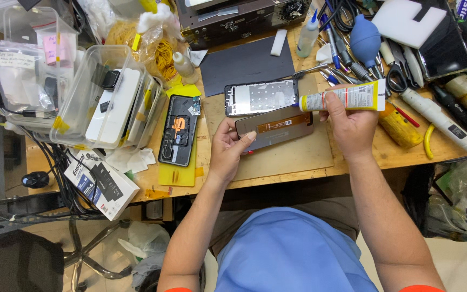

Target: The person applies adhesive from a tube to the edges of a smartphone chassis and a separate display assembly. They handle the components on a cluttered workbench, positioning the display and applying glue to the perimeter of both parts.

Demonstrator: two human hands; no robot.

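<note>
My left hand (228, 148) holds the near left corner of a grey phone screen panel (279, 125) lying back-up on the wooden bench. My right hand (349, 121) grips a white and yellow glue tube (347, 98), held level with its nozzle pointing left at the right end of a phone frame (260, 98). That frame lies just beyond the screen panel, its silver inner plate facing up. A second opened phone body (178, 130) with an orange flex part rests on a yellow sheet to the left.
Clear plastic boxes (101, 94) with parts crowd the left of the bench. Pens, scissors, a blue air blower (364, 38) and tools fill the right side. A dark mat (247, 62) lies beyond the frame. A white box (101, 181) sits near the left edge.
</note>
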